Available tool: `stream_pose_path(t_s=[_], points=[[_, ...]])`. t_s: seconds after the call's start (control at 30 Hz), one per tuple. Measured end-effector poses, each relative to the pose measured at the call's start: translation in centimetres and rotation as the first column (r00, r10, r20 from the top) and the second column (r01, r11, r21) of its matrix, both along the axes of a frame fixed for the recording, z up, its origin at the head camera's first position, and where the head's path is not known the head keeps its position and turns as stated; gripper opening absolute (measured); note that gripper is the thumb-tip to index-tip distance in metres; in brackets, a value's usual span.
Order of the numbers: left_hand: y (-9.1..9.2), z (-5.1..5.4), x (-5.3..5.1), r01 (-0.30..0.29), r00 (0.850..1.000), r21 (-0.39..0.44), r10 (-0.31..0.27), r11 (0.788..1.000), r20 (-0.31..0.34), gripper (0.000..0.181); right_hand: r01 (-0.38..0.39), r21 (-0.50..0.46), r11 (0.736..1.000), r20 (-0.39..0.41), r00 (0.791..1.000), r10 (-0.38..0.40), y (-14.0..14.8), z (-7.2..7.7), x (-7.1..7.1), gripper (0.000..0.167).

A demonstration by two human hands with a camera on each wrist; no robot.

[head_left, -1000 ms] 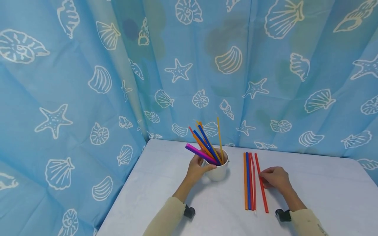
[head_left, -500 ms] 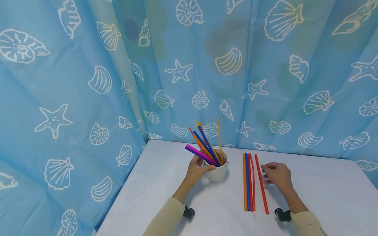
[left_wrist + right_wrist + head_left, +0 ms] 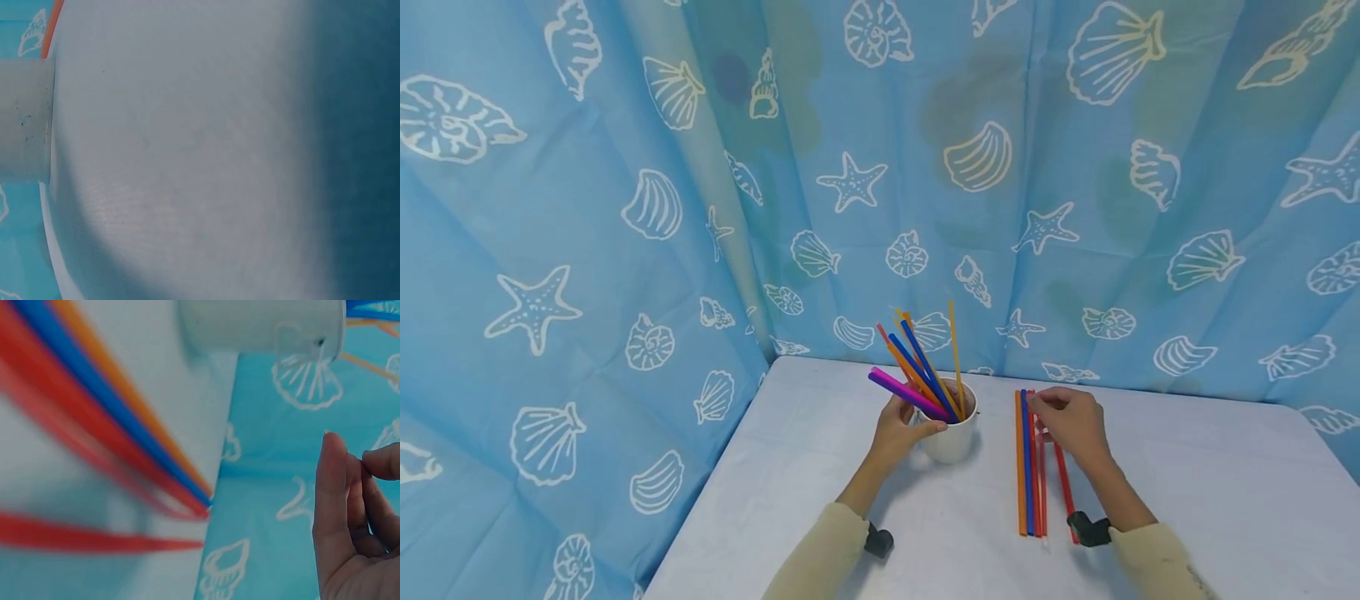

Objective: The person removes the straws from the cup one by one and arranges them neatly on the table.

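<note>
White cup (image 3: 951, 446) was gripped by the left hand (image 3: 895, 436): thumb laid at the near rim, fingers set round the left side, partly hidden by straws. Right hand (image 3: 1075, 423) was held over the far ends of the straws on the table; fingers loosely bent, 1 kept straighter, thumb brought in close. Whether any straw was touched can't be told.

By the right hand, 4 straws were laid side by side, pointed away from the person: orange straw (image 3: 1021, 475), blue straw (image 3: 1028, 479), red straw (image 3: 1037, 500), thinner red straw (image 3: 1043, 500). A 5th, slanted red straw (image 3: 1064, 477), was set apart to the right, top covered by the hand, lower end crossed by the right wrist camera (image 3: 1086, 530).

Cup was stood upright left of the row, near it. Tilted straws were held in it: purple straws (image 3: 904, 392) lowest, blue and orange above, most leaned left; 1 yellow straw (image 3: 957, 354) was propped nearly vertical.

Cream sleeves (image 3: 827, 542) were worn. Everything was set on a white table (image 3: 820, 408), backed by a blue curtain (image 3: 595, 375) printed with white shells and starfish.
</note>
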State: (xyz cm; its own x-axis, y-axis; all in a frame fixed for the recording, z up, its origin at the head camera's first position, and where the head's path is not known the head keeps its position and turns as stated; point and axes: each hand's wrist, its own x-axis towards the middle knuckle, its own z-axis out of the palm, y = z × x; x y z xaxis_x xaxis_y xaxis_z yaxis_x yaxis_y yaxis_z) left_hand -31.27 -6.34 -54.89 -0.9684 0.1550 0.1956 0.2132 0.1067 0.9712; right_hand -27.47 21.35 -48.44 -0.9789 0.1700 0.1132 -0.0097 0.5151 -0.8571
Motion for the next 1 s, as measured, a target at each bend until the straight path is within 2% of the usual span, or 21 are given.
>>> stream_pose_path(t_s=[0.2, 0.33, 0.5, 0.6, 0.83, 1.0], points=[[-0.1, -0.2, 0.2, 0.012, 1.0, 0.009, -0.013, 1.0, 0.008, 0.071, -0.019, -0.043, 0.999, -0.086, 0.996, 0.015, -2.4, 0.3, -0.3, 0.032], [-0.1, -0.2, 0.3, 0.01, 1.0, 0.002, -0.01, 1.0, 0.014, 0.071, -0.084, -0.109, 0.99, -0.115, 0.991, 0.072, -4.0, 0.5, -0.6, 0.032], [0.0, -0.1, 0.1, 0.005, 1.0, -0.007, -0.005, 1.0, -0.007, 0.07, -0.15, -0.122, 0.981, -0.151, 0.98, 0.131, -5.8, 1.1, -1.2, 0.028], [-0.1, 0.0, 0.0, 0.002, 1.0, -0.002, -0.002, 1.0, -0.019, 0.069, -0.202, -0.11, 0.973, -0.199, 0.964, 0.177, -6.8, 1.5, -1.4, 0.024], [-0.2, 0.2, -0.1, 0.029, 0.998, 0.035, -0.027, 0.999, -0.053, 0.068, -0.311, -0.013, 0.95, -0.293, 0.91, 0.294, -9.0, 1.7, -1.9, 0.017], [-0.1, 0.2, -0.1, 0.036, 0.999, 0.058, -0.034, 0.998, -0.041, 0.07, -0.348, -0.004, 0.938, -0.276, 0.902, 0.333, -9.9, 1.6, -2.2, 0.015]])
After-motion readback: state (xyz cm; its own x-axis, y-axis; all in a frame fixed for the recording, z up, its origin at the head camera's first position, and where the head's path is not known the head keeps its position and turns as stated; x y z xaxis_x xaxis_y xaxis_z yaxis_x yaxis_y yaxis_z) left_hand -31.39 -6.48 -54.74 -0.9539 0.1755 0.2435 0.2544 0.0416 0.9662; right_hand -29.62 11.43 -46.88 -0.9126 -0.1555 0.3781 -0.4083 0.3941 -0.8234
